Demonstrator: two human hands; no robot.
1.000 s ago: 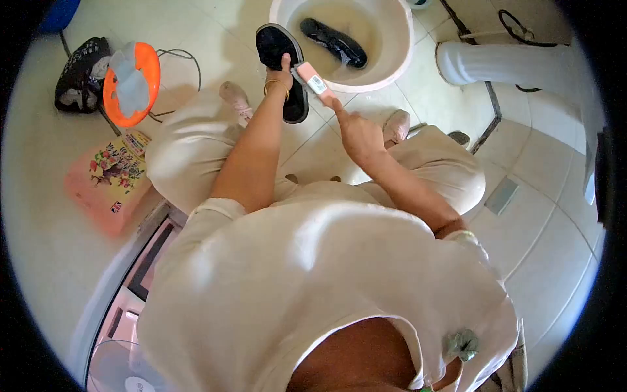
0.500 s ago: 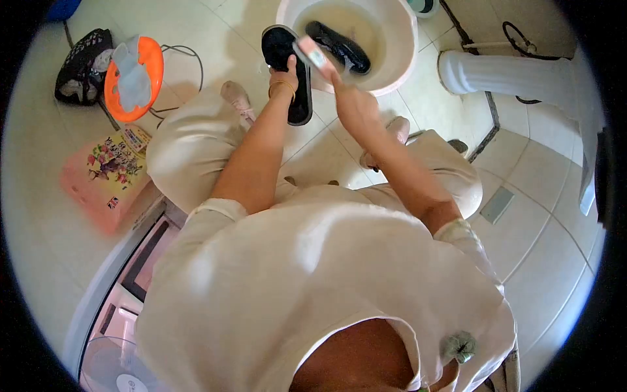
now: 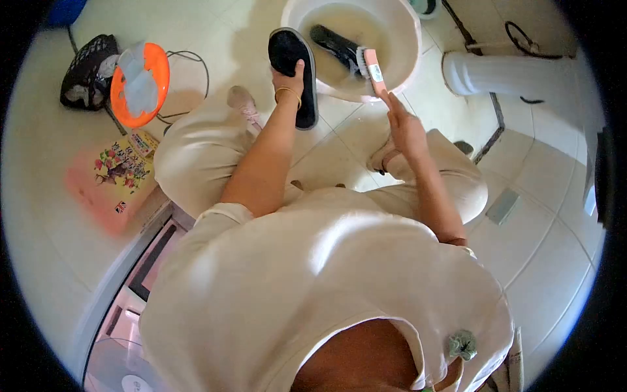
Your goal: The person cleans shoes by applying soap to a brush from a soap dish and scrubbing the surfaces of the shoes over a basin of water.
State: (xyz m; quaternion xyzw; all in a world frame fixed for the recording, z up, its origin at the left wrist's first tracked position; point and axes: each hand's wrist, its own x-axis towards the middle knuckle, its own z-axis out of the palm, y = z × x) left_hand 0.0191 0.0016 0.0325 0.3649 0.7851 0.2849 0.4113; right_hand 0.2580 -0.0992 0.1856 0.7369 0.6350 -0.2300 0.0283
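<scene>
My left hand (image 3: 289, 80) grips a black slipper (image 3: 292, 53) by its middle, thumb lying across the dark inner face. The slipper is held lengthwise just left of a pale pink basin (image 3: 415, 55). In my right hand (image 3: 406, 130) is a pink-handled scrub brush (image 3: 373, 70), its white bristles facing left over the basin's near side, apart from the slipper. A second black slipper (image 3: 334, 44) lies in the cloudy water (image 3: 382, 32), partly behind the brush.
On the left are an orange seat-like object (image 3: 117, 98), a black mesh basket (image 3: 85, 81) and a pink-and-yellow printed bag (image 3: 124, 166). A white pedestal (image 3: 490, 73) stands at the right. My shoes (image 3: 243, 103) rest on the tiled floor.
My right hand has swung the brush to the right, away from the held slipper and over the basin. My left hand keeps its grip on the slipper, and the view has shifted slightly.
</scene>
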